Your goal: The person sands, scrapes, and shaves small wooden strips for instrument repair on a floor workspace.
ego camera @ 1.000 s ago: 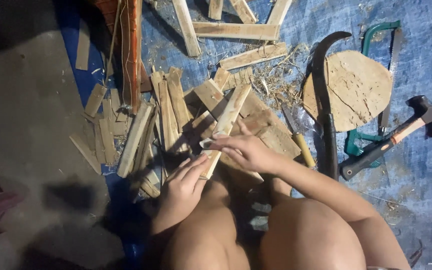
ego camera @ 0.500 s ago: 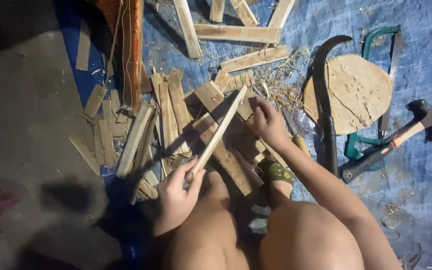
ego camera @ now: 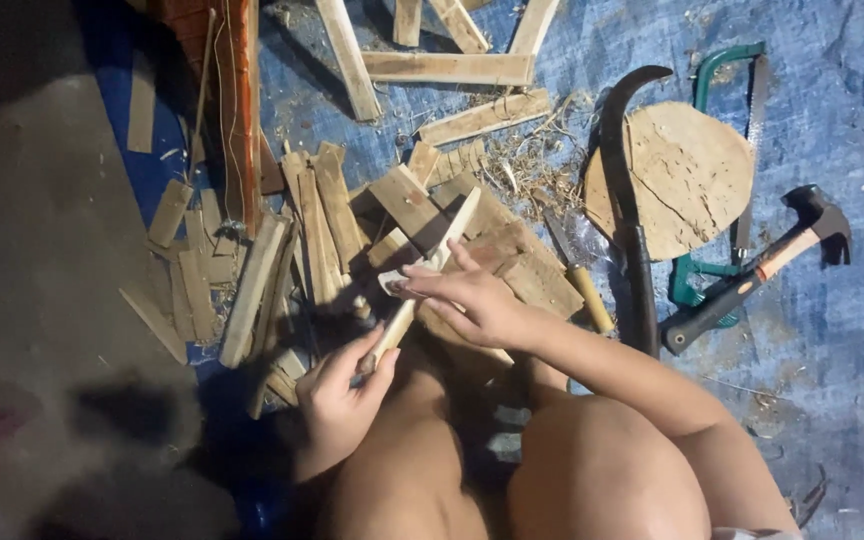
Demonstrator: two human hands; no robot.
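Head view: left hand [ego camera: 344, 385] grips the lower end of a thin wooden stick [ego camera: 422, 290], slanting up over the scrap wood pile [ego camera: 322, 240]; right hand [ego camera: 472, 300] presses what may be sandpaper against its middle.

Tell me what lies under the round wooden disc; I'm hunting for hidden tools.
The round wooden disc rests on the blue tarp. The green-framed saw seems to run beneath its right edge. The curved blade lies along its left side. Anything under its middle is covered.
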